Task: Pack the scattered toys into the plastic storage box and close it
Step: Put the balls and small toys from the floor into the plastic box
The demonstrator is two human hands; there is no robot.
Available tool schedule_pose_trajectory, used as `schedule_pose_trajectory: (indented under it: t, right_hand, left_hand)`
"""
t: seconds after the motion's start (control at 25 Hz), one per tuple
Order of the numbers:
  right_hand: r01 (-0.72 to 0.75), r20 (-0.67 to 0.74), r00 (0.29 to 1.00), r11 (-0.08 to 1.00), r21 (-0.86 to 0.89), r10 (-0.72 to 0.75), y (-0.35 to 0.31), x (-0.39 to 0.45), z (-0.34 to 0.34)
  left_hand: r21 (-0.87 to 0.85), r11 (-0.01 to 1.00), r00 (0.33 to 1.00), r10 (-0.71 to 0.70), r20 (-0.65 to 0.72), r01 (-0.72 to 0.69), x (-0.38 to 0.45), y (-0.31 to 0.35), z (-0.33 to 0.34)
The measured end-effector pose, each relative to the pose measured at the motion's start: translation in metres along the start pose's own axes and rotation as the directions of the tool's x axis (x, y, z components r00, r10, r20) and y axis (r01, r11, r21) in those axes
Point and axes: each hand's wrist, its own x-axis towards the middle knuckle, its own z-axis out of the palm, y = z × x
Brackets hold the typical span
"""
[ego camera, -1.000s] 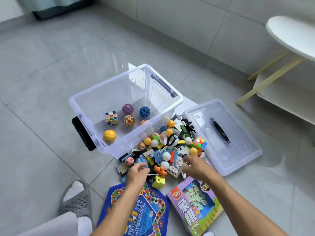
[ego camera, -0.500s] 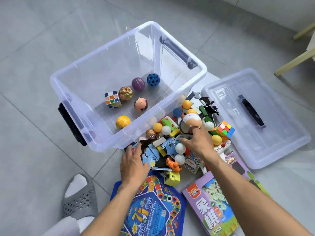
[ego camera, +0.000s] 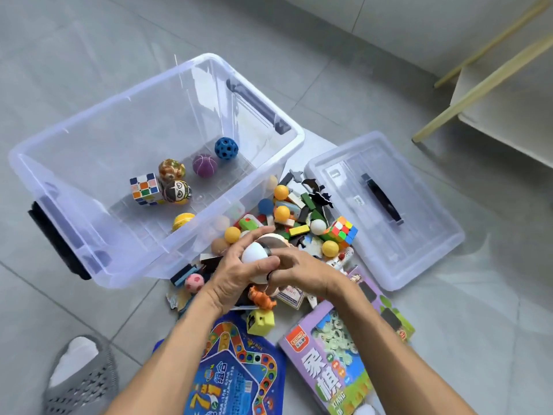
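A clear plastic storage box stands open on the floor, holding several balls and a small cube puzzle. Its clear lid with a dark handle lies to the right. Between them sits a heap of toys: orange and white balls, blocks, a colourful cube puzzle. Over the heap's near edge, my left hand and my right hand both grip one large white ball toy with a dark band.
A blue board-game sheet and a purple game box lie on the floor under my forearms. A yellow cube toy and an orange figure lie below my hands. My grey slipper is at bottom left; table legs stand top right.
The right hand lifted the white ball toy off the heap and drew it nearer. The left hand left the floor toys and joined it on the ball. The camera tilted closer.
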Motion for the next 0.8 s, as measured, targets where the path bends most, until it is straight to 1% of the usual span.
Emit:
schedule_pose_trajectory:
  t: [0.04,0.08,0.12,0.16,0.2,0.24,0.28,0.32,0.36,0.4,0.44,0.48,0.52,0.56,0.64,0.68,0.72,0.76,0.8]
  right_hand:
    - [-0.004,0.001,1.000,0.998,0.064,0.004,-0.007,-0.004,-0.003]
    - [0.030,-0.040,0.999,0.994,0.103,-0.026,-0.011,-0.008,-0.004]
    - [0.092,-0.132,0.988,0.991,0.096,-0.079,-0.015,-0.013,-0.003]
    - [0.168,-0.270,0.953,0.982,0.081,-0.141,-0.017,-0.015,-0.001]
    - [0.228,-0.451,0.874,0.972,0.057,-0.179,-0.016,-0.013,-0.001]
    - [0.264,-0.630,0.758,0.962,0.062,-0.168,-0.011,-0.010,-0.004]
    - [0.229,-0.771,0.627,0.972,0.046,-0.111,-0.002,-0.004,-0.013]
    - [0.094,-0.859,0.509,0.996,-0.005,-0.052,0.011,0.001,-0.027]
    - [-0.161,-0.886,0.464,0.983,-0.092,-0.007,0.028,0.005,-0.045]
    - [-0.386,-0.864,0.502,0.905,-0.180,0.042,0.048,0.005,-0.063]
    - [-0.511,-0.820,0.561,0.826,-0.240,0.109,0.066,0.006,-0.078]
    - [-0.545,-0.777,0.609,0.797,-0.260,0.163,0.081,0.008,-0.091]
    - [-0.538,-0.753,0.631,0.804,-0.253,0.186,0.091,0.008,-0.098]
    - [-0.531,-0.757,0.624,0.816,-0.229,0.194,0.098,0.009,-0.102]
    - [-0.536,-0.807,0.566,0.819,-0.202,0.171,0.094,0.008,-0.100]
    - [-0.510,-0.833,0.532,0.844,-0.169,0.155,0.085,0.006,-0.092]
    - [-0.419,-0.864,0.483,0.904,-0.089,0.139,0.073,0.004,-0.084]
    - [-0.234,-0.889,0.430,0.970,0.061,0.160,0.057,0.001,-0.074]
    - [0.006,-0.888,0.405,0.971,0.240,0.217,0.040,-0.002,-0.061]
  left_hand:
    - [-0.079,0.997,0.999,-0.022,0.036,0.024,0.000,0.004,0.000]
    - [-0.150,0.988,0.999,-0.025,0.029,0.029,0.001,0.005,-0.001]
    - [-0.231,0.973,0.999,-0.028,-0.018,0.023,0.001,0.006,0.000]
    - [-0.310,0.951,0.993,-0.058,-0.103,0.024,0.002,0.006,0.002]
    - [-0.378,0.925,0.974,-0.111,-0.198,0.029,0.004,0.005,0.005]
    - [-0.414,0.910,0.942,-0.171,-0.288,0.038,0.005,0.001,0.008]
    - [-0.417,0.907,0.906,-0.225,-0.359,0.060,0.006,-0.004,0.011]
    - [-0.386,0.918,0.871,-0.262,-0.415,0.092,0.006,-0.010,0.014]
    - [-0.343,0.930,0.840,-0.287,-0.460,0.130,0.005,-0.015,0.016]
    - [-0.301,0.940,0.815,-0.296,-0.498,0.158,0.001,-0.020,0.017]
    - [-0.265,0.948,0.797,-0.297,-0.526,0.179,-0.002,-0.022,0.017]
    - [-0.252,0.947,0.789,-0.306,-0.533,0.197,-0.005,-0.024,0.016]
    - [-0.263,0.940,0.788,-0.328,-0.521,0.217,-0.012,-0.024,0.018]
    - [-0.293,0.929,0.797,-0.349,-0.493,0.226,-0.018,-0.022,0.020]
    - [-0.351,0.907,0.826,-0.376,-0.420,0.234,-0.030,-0.010,0.026]
    - [-0.383,0.897,0.841,-0.374,-0.391,0.221,-0.037,0.001,0.028]
    - [-0.429,0.883,0.865,-0.358,-0.352,0.191,-0.043,0.014,0.030]
    - [-0.486,0.862,0.900,-0.317,-0.299,0.142,-0.049,0.028,0.031]
    - [-0.539,0.839,0.935,-0.245,-0.255,0.073,-0.057,0.044,0.029]
